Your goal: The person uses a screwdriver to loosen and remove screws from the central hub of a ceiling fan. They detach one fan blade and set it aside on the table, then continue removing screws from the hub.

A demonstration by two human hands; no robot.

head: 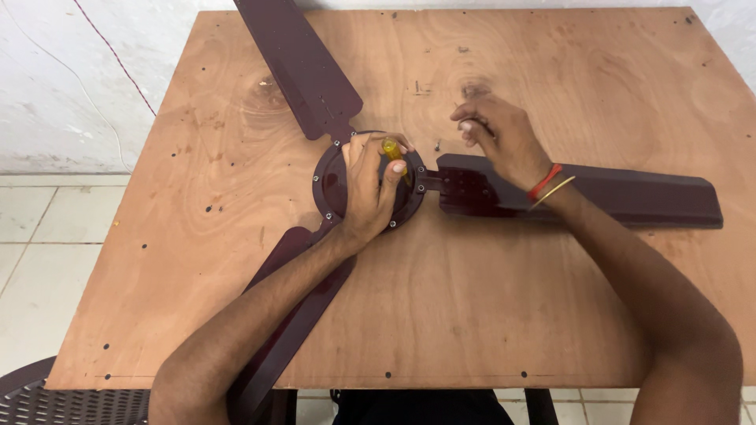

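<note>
The left hand [370, 189] lay on the dark maroon round fan hub [331, 182] mid-bench, its grip clenched on a yellow-handled screwdriver [391, 148]. The right hand [500, 138], fingers pinched on something too small to tell, hovered just right, above the loose maroon blade [630, 197].

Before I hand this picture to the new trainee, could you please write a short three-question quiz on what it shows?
1. True or false: the left hand rests on the dark round fan hub and holds a yellow-handled screwdriver.
2. How many fan blades show? A) two B) three C) four
3. Fill in: the right hand hovers over the wooden table, its fingers curled, and wears a red and a yellow ____ at the wrist.

Key: 1 true. 2 B: upper blade, right blade, lower blade. 3 band.
</note>
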